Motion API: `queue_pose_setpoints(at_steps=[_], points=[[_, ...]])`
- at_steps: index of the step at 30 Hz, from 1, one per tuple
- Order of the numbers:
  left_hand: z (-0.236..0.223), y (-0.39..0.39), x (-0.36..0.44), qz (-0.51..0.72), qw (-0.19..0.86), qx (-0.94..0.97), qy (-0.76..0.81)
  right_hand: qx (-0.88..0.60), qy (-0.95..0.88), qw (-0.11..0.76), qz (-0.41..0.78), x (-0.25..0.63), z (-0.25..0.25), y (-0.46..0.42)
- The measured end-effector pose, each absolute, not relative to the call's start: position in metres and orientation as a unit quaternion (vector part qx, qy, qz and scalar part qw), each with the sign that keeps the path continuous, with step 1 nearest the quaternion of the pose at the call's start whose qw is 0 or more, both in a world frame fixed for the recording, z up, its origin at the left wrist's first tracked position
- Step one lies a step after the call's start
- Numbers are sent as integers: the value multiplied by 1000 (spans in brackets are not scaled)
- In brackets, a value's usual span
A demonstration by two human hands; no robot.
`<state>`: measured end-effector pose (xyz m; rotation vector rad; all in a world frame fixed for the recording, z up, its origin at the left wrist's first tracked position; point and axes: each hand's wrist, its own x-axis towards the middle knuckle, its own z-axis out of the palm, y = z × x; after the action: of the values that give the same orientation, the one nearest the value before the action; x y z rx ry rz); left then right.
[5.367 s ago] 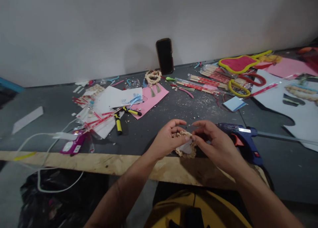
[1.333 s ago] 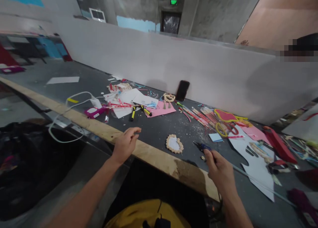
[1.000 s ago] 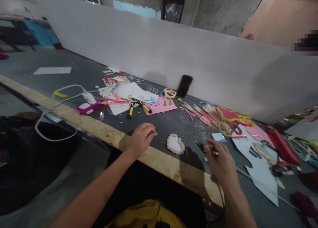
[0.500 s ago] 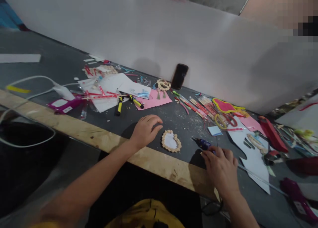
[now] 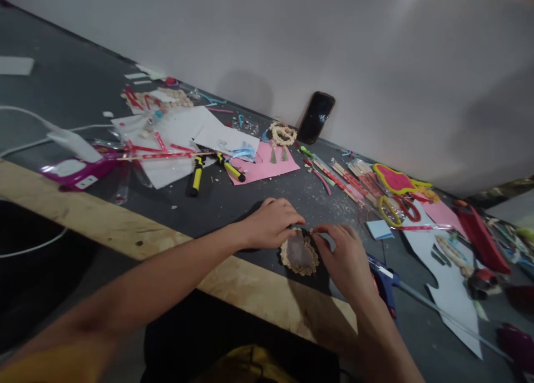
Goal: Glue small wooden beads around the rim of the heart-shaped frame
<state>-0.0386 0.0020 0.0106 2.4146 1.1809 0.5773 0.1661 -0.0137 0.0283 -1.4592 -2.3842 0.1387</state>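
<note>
Before me my dark grey table (image 5: 62, 43), its near edge a strip of pale wood (image 5: 233, 277), carries the beige-rimmed piece (image 5: 297, 253), a blue glue gun (image 5: 389, 289), pink paper (image 5: 262, 170), a cut-out white sheet (image 5: 444, 285), a purple device (image 5: 79, 170), a pale-blue packet (image 5: 379, 229) and scattered white crumbs (image 5: 339, 203).

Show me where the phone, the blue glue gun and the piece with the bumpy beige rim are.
Phone (image 5: 317, 117): head view, middle of its dark screen.
Blue glue gun (image 5: 387, 288): head view, upper part of its handle.
Piece with the bumpy beige rim (image 5: 298, 254): head view, on its pale centre.
</note>
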Motion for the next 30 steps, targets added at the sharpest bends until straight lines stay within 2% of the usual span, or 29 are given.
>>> queue_pose_setpoints(at_steps=[6,20,30], points=[[5,0,-44,207,193,873,398,-529,-833,148,72,162,17,-11],[1,-1,-43,192,188,886,379,-516,-847,122,41,155,12,-13],[-2,0,-42,198,178,888,374,-504,-842,167,97,171,9,-14]])
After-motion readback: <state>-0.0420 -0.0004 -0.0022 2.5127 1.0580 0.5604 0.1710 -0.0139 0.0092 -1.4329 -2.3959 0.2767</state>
